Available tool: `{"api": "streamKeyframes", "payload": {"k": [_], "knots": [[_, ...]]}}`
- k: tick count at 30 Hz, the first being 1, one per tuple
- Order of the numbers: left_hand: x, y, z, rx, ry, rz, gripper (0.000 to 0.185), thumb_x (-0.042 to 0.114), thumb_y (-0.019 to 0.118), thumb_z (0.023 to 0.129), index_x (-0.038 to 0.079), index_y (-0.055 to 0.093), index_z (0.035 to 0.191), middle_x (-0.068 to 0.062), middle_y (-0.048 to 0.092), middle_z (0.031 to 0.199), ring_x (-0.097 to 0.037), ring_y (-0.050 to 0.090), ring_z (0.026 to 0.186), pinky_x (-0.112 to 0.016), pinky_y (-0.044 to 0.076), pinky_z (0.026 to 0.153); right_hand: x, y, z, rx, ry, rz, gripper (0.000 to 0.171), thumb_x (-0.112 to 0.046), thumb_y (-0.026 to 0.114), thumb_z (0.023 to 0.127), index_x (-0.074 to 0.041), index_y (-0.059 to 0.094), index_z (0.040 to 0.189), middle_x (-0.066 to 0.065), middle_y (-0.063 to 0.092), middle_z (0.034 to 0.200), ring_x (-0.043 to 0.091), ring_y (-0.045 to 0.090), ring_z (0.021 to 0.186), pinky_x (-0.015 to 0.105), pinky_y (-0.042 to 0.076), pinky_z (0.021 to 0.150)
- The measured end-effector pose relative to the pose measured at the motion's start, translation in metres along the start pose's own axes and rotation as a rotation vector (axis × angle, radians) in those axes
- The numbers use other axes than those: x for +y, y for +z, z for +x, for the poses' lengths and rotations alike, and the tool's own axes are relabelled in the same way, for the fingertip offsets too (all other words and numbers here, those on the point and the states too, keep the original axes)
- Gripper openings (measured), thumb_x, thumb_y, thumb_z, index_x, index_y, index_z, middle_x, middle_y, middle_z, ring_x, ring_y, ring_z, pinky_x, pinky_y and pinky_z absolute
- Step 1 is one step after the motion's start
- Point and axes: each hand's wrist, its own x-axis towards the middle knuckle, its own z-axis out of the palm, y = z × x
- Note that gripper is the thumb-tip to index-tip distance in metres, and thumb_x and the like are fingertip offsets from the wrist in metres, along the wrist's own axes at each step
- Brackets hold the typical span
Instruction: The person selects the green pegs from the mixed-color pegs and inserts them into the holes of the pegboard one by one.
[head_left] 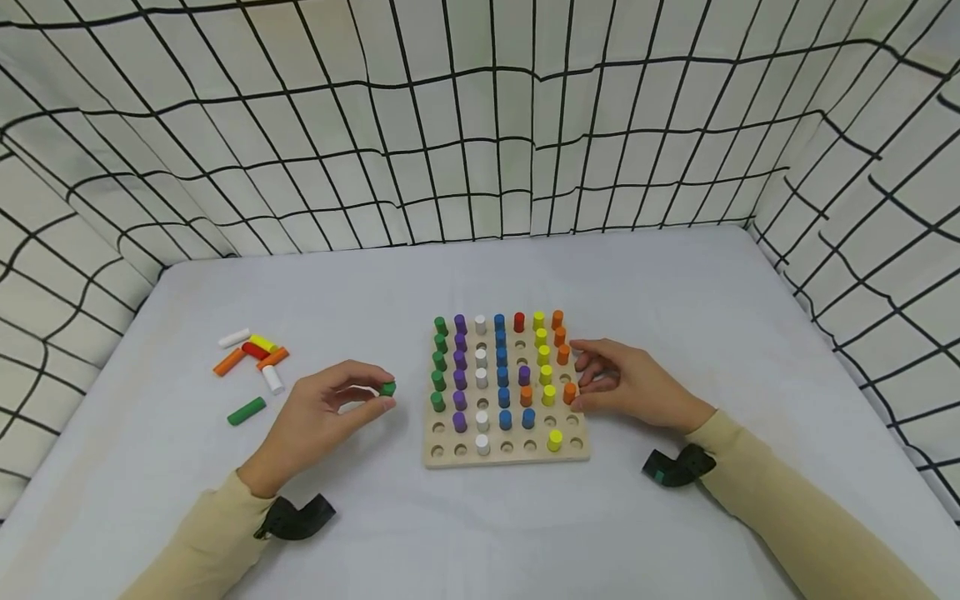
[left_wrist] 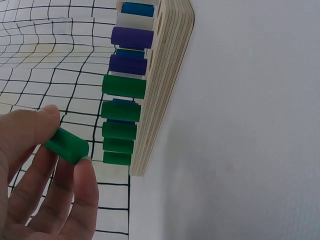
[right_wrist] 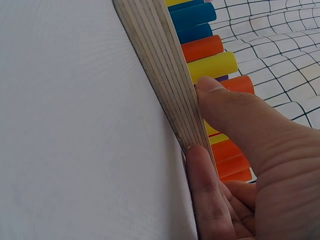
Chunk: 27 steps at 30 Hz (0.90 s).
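My left hand [head_left: 330,407] pinches a green peg [head_left: 387,389] between thumb and fingertips, in the air left of a wooden pegboard [head_left: 495,462]. In the left wrist view that green peg [left_wrist: 69,145] is tilted, apart from the row of green pegs [left_wrist: 121,110] standing in the board. At the board's right side, my right hand [head_left: 626,385] holds the edge. The right wrist view has its thumb [right_wrist: 220,95] on the top by an orange peg [right_wrist: 242,85] and a finger [right_wrist: 202,162] against the layered side. Purple, white, blue, yellow, orange and red pegs also stand upright in columns.
Loose pegs lie on the white tabletop at the left, among them a green one [head_left: 247,411], a white one [head_left: 272,380], a red one [head_left: 255,351] and an orange one [head_left: 228,362]. White walls with a black grid [head_left: 465,125] enclose the table's back and sides.
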Motion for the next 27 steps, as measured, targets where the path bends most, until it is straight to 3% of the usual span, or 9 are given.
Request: {"api": "streamKeyframes", "payload": {"k": [17, 27], "knots": [[-0.005, 0.022, 0.001, -0.08, 0.066, -0.079, 0.03, -0.001, 0.08, 0.087, 0.011, 0.071, 0.113, -0.005, 0.074, 0.108, -0.003, 0.069, 0.095, -0.018, 0.062, 0.087, -0.002, -0.001, -0.001, 0.0, 0.001, -0.009, 0.088, -0.028, 0.089, 0.082, -0.005, 0.044, 0.154, 0.007, 0.061, 0.122, 0.013, 0.068, 0.103, 0.017, 0.061, 0.091], [-0.003, 0.029, 0.0, -0.111, 0.036, -0.101, 0.027, 0.001, 0.08, 0.087, 0.009, 0.072, 0.112, -0.005, 0.075, 0.107, -0.004, 0.071, 0.096, -0.021, 0.062, 0.089, -0.003, -0.002, -0.001, -0.006, 0.025, 0.005, 0.088, -0.03, 0.089, 0.082, -0.007, 0.044, 0.155, 0.007, 0.061, 0.122, 0.015, 0.069, 0.103, 0.019, 0.061, 0.092]]}}
